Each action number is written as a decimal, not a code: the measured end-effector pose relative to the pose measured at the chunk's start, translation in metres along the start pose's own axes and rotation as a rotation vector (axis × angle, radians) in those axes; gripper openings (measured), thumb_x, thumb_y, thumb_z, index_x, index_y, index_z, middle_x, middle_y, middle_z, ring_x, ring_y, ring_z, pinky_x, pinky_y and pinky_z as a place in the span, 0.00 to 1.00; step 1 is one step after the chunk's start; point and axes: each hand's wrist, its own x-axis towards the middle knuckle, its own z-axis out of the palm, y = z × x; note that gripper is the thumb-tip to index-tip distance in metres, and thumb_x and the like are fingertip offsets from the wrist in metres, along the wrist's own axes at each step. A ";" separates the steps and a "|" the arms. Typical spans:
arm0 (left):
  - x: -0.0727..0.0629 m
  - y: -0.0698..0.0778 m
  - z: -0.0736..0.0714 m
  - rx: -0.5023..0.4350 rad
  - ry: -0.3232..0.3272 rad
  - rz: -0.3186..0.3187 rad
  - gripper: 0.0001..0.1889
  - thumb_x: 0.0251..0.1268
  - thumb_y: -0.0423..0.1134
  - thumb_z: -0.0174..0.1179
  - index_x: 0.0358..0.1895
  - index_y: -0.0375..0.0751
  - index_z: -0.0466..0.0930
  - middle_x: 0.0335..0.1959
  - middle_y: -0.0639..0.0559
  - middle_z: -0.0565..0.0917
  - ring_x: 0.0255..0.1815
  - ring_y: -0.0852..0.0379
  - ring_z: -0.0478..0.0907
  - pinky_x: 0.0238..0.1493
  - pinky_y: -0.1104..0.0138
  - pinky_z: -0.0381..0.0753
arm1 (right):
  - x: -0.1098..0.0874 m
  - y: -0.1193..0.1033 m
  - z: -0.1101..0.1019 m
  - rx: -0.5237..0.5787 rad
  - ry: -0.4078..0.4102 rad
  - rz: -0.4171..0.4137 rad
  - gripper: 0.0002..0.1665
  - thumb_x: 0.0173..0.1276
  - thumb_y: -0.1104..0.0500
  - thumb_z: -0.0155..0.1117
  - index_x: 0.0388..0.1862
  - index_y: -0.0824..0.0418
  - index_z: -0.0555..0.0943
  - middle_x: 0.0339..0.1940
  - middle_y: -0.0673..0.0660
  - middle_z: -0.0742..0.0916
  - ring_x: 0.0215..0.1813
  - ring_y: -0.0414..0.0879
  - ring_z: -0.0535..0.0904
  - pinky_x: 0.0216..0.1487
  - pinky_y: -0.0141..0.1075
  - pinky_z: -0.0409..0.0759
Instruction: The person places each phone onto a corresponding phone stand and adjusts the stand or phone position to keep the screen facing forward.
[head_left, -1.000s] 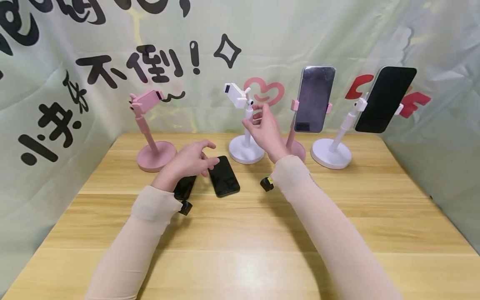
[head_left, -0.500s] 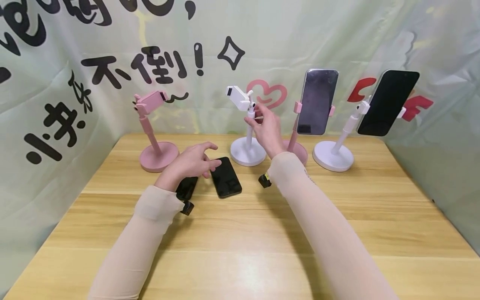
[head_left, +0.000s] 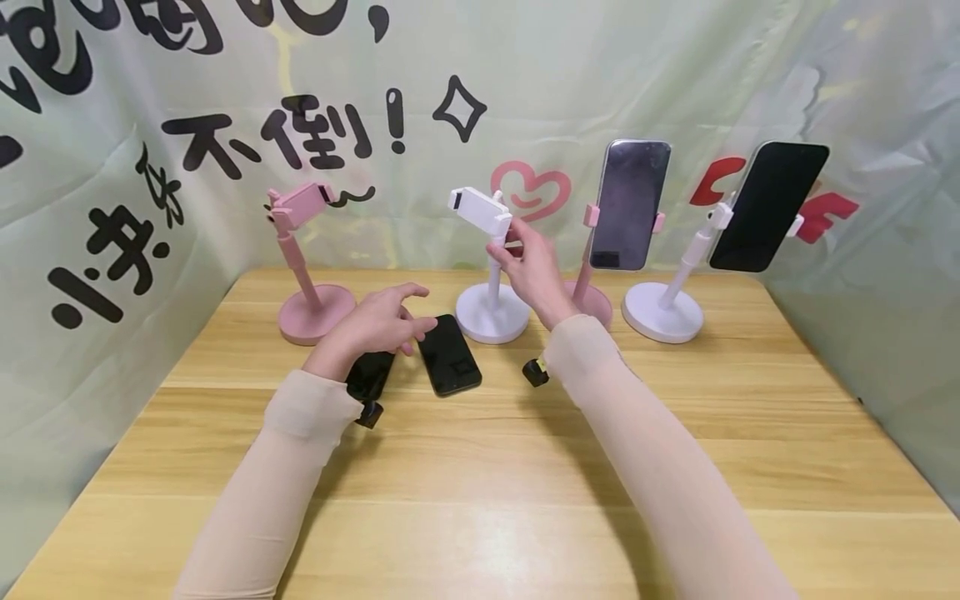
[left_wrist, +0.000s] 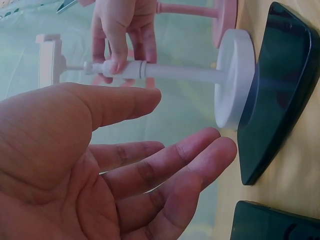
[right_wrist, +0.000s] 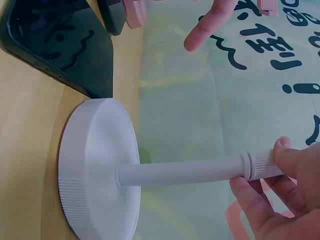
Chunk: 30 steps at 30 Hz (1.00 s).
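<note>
In the head view, my right hand pinches the upper neck of a white phone stand between thumb and fingers. The right wrist view shows the thumb on the stand's ribbed collar, fingers on the opposite side. Nothing is held in the stand's white clamp. My left hand hovers with loosely spread fingers and holds nothing. Close by it lies a black phone, flat on the table, just in front of the white base. A second black phone is partly hidden under the left wrist.
A pink stand with an unoccupied clamp stands at the left. To the right, another pink stand bears a phone, and a white stand bears a black phone. A printed cloth hangs behind the wooden table.
The white stand in my right hand has come slightly toward me, and its clamp has turned to face more to the front. My left hand stays nearly still.
</note>
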 end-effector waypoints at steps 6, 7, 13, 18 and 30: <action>0.001 -0.002 -0.001 0.006 0.002 -0.006 0.35 0.82 0.50 0.60 0.85 0.49 0.59 0.52 0.37 0.90 0.40 0.42 0.91 0.40 0.65 0.85 | -0.009 0.001 -0.005 0.041 -0.051 0.023 0.23 0.81 0.55 0.66 0.71 0.55 0.79 0.65 0.60 0.86 0.64 0.57 0.87 0.63 0.51 0.88; 0.001 -0.002 -0.001 0.005 0.002 -0.007 0.35 0.82 0.50 0.60 0.85 0.49 0.59 0.52 0.37 0.90 0.40 0.42 0.91 0.40 0.65 0.85 | -0.010 0.001 -0.006 0.048 -0.061 0.026 0.23 0.81 0.55 0.66 0.71 0.55 0.79 0.66 0.60 0.86 0.65 0.57 0.87 0.64 0.50 0.87; 0.001 -0.002 0.000 0.005 0.008 -0.002 0.35 0.82 0.49 0.60 0.84 0.48 0.59 0.52 0.36 0.90 0.40 0.42 0.92 0.40 0.65 0.85 | -0.018 0.001 -0.013 0.080 -0.117 0.037 0.27 0.81 0.55 0.66 0.75 0.56 0.77 0.70 0.58 0.84 0.67 0.57 0.85 0.67 0.50 0.86; 0.000 -0.002 0.000 0.020 0.009 0.012 0.35 0.82 0.49 0.60 0.84 0.46 0.59 0.52 0.36 0.90 0.39 0.43 0.92 0.40 0.66 0.86 | -0.025 0.001 -0.019 0.059 -0.151 0.027 0.28 0.81 0.54 0.67 0.76 0.56 0.76 0.69 0.57 0.85 0.67 0.55 0.85 0.68 0.51 0.85; 0.001 -0.003 0.001 0.004 0.005 0.022 0.35 0.82 0.50 0.61 0.84 0.46 0.60 0.50 0.38 0.91 0.39 0.42 0.93 0.46 0.55 0.91 | -0.042 0.005 -0.029 0.019 -0.205 -0.048 0.26 0.81 0.56 0.66 0.73 0.59 0.77 0.67 0.60 0.85 0.68 0.58 0.85 0.71 0.53 0.83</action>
